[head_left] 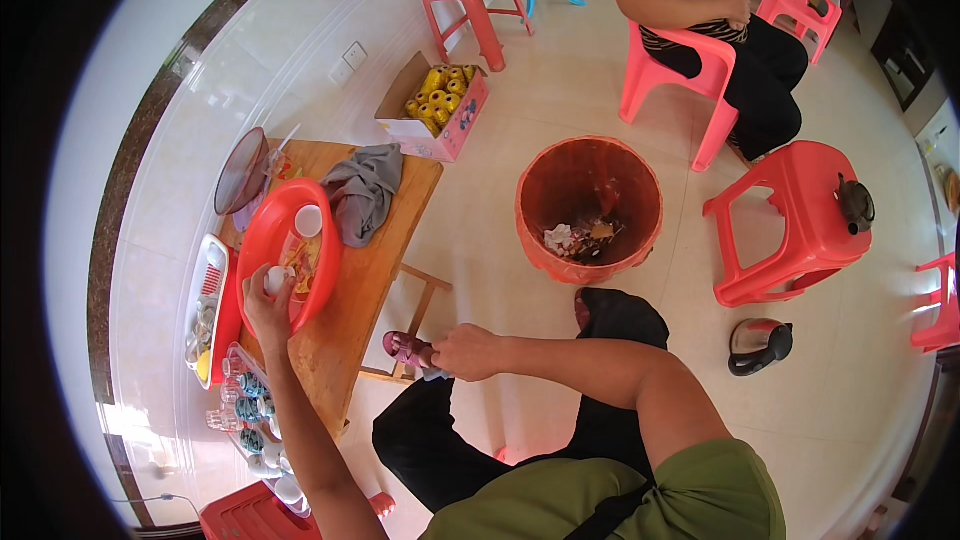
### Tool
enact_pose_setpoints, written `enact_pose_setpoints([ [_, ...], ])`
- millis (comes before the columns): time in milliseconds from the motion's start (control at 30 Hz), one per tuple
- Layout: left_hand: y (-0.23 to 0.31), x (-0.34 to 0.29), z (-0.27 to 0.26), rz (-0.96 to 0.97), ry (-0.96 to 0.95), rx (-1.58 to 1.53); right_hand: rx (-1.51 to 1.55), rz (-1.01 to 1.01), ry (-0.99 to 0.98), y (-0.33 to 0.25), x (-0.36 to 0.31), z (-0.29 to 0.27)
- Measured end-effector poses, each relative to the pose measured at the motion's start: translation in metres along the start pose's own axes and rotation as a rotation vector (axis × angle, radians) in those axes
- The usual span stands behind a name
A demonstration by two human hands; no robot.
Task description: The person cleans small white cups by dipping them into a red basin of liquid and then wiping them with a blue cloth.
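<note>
My left hand point(266, 312) reaches over the left side of a red plastic basin point(329, 273), its fingers closed round a small white cup point(276, 281). Another white cup point(308, 221) sits inside the basin, near some orange and yellow pieces. Over my lower left leg, my right hand point(468, 352) is curled closed. A pale bit of cloth or sock point(435, 374) shows just under it; whether the fingers grip it is hidden. Right beside that hand is the purple-red shoe point(406, 348) on my left foot.
The basin stands on a wooden table point(370, 285) with a grey cloth point(364, 192), a mesh strainer point(243, 172) and a tray of cups and glasses point(250, 405). Ahead are a lined trash bin point(590, 145), a kettle point(760, 345) and a red stool point(800, 190). Another person point(690, 10) sits beyond.
</note>
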State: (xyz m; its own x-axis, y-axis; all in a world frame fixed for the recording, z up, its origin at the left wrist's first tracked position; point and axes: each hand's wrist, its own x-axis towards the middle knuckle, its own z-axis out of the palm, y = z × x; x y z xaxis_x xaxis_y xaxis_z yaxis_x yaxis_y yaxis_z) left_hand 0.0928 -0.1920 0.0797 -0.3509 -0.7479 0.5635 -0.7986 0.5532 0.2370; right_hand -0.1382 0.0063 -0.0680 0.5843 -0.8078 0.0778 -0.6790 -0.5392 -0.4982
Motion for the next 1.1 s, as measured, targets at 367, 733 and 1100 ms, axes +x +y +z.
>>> enact_pose_setpoints([
  [367, -0.002, 0.000, 0.001, 0.017, 0.027, -0.001, -0.017, -0.003, 0.004, -0.001, -0.002, -0.002],
  [733, -0.032, -0.004, 0.004, -0.153, -0.020, -0.098, 0.025, -0.025, 0.065, -0.003, 0.001, 0.001],
  [1100, 0.026, 0.065, -0.089, -0.217, -0.060, -0.644, -0.099, -0.028, 0.052, -0.002, -0.006, -0.007],
])
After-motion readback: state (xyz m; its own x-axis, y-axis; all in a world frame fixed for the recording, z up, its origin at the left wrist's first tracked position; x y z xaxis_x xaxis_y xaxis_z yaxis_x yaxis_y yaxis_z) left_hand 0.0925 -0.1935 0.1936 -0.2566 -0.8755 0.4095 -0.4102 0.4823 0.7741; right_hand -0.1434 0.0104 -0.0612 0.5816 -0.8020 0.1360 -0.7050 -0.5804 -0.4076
